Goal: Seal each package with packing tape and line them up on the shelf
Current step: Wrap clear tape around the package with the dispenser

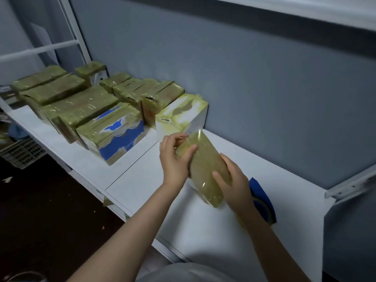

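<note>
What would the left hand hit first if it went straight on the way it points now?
The left hand holds the taped package. Straight on, up and rightward, it likely meets the white taped box ending the row, possibly the grey wall beside it; depth is unclear.

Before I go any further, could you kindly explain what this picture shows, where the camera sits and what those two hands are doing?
There is no machine here: a person wears one wide camera on the head, looking down at their own bare arms. The left hand and right hand both grip a tilted package wrapped in yellowish tape. It is held over a white shelf. To the left, taped packages stand in rows, among them a blue and white box. Behind the right wrist lies something blue, perhaps the tape roll; it is mostly hidden.
</note>
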